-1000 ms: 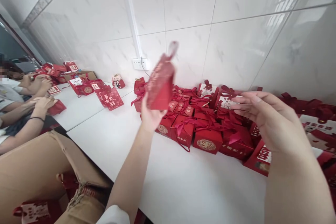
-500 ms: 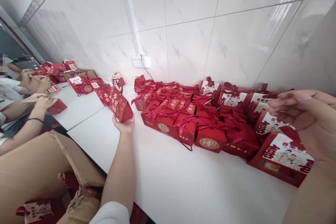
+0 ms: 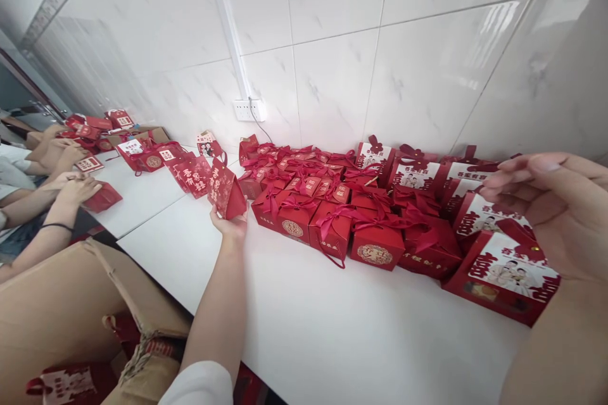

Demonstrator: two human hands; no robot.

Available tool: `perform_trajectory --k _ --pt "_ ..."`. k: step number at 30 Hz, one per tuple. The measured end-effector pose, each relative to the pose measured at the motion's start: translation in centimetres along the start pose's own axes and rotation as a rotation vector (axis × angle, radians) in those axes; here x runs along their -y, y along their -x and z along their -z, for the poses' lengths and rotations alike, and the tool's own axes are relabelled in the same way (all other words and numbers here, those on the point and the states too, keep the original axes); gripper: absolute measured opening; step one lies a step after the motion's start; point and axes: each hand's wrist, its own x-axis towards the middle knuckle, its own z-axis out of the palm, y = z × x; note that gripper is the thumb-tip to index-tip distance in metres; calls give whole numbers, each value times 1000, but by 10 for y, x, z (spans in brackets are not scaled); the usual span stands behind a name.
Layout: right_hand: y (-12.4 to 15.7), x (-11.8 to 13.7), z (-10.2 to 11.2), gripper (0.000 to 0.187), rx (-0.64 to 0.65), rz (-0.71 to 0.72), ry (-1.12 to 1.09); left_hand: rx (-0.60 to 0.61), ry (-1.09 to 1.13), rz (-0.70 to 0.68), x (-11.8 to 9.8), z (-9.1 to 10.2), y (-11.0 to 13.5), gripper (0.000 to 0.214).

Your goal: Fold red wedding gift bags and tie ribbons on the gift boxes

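My left hand (image 3: pixel 230 224) is closed around the lower end of a red, wedge-shaped gift box (image 3: pixel 227 195) with pale lettering. It holds the box at the white table (image 3: pixel 308 310), beside two similar red boxes (image 3: pixel 194 176) on its left. My right hand (image 3: pixel 565 202) is raised at the right edge, fingers loosely bent and nothing visible in them. Nearest to it is a red gift box with a white printed front (image 3: pixel 510 272), from a row of such boxes along the wall. Between my hands stand several red ribbon-tied boxes (image 3: pixel 377 247), packed close together.
An open cardboard carton (image 3: pixel 52 291) with red boxes inside stands at lower left. Other people's hands (image 3: pixel 78 190) work at the left, one pair at a red box (image 3: pixel 102 196). More red boxes (image 3: pixel 90 126) are heaped at the far left. A socket (image 3: pixel 249 110) is on the tiled wall.
My left hand has moved slightly right and turned the gift box more upright, apart from the two boxes beside it. The view has shifted a little. My right hand keeps its pose.
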Motion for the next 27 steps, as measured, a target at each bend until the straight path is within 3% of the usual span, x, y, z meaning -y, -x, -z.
perform_trajectory --k 9,14,19,27 --pt "2 1 -6 5 17 -32 20 174 -39 -13 -3 -9 10 44" --pt "3 -1 -5 9 23 -50 37 79 -79 22 7 -4 -2 38" --pt "2 -3 -1 15 107 -115 30 -50 -120 -64 12 5 -14 45" --pt "6 6 -4 19 167 -195 94 -93 -282 -136 14 16 -27 40"
